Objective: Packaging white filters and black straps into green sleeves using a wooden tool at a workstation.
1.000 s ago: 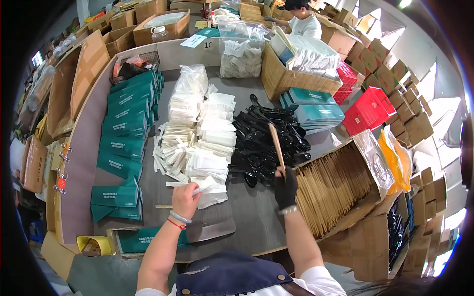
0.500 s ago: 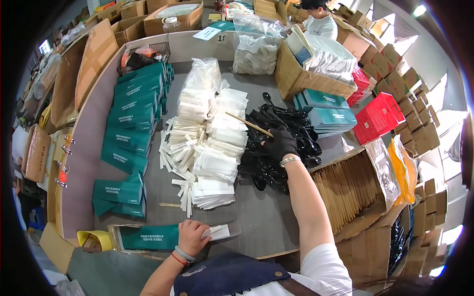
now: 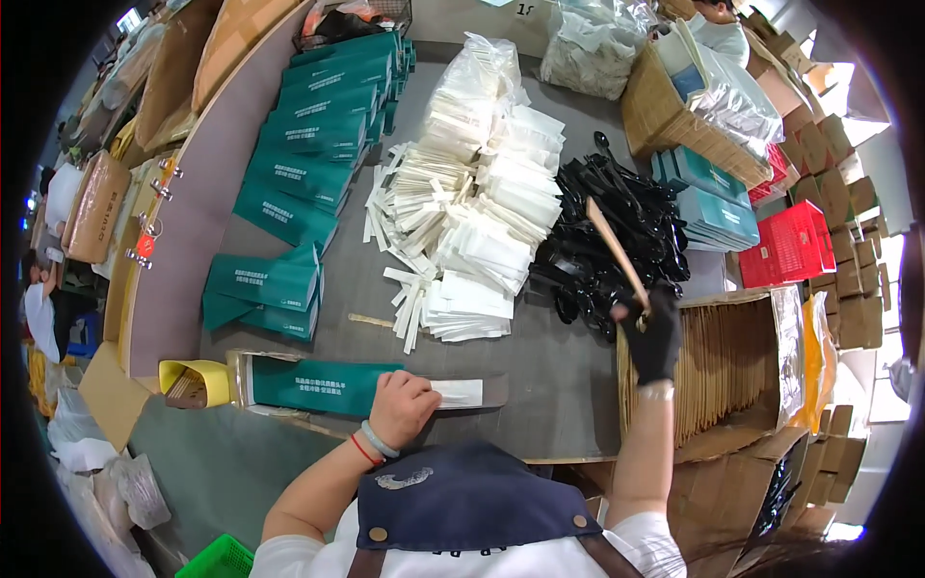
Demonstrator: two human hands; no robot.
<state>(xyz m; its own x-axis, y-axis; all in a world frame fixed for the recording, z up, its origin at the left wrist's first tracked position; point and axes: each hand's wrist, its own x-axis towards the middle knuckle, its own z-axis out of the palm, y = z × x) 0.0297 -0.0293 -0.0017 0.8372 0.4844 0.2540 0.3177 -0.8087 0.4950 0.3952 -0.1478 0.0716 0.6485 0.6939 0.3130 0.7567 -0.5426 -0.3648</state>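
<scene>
My left hand (image 3: 405,408), bare with fingers curled together, grips the right end of a green printed pouch (image 3: 328,385) lying in a shallow cardboard tray. From under my fingers a white paper packet (image 3: 460,393) sticks out on a clear flap. My black-gloved right hand (image 3: 651,335) holds one end of a long, flat tan strip (image 3: 617,249), which slants up to the left over a heap of black plastic spoons (image 3: 602,226). Beside the spoons lies a large pile of white paper packets (image 3: 482,231). The glove hangs over the left edge of a box of upright brown strips (image 3: 785,356).
Fanned green pouches (image 3: 289,188) cover the table's left side. More green packs (image 3: 718,217) sit at right, near a carton of plastic bags (image 3: 674,111) and a red basket (image 3: 788,246). A yellow holder (image 3: 198,385) stands by the tray. Another person (image 3: 721,34) is at the back.
My right hand has drawn back from the black spoons toward the box, still holding the tan strip. My left hand stays at the pouch's end. The whole view has shifted.
</scene>
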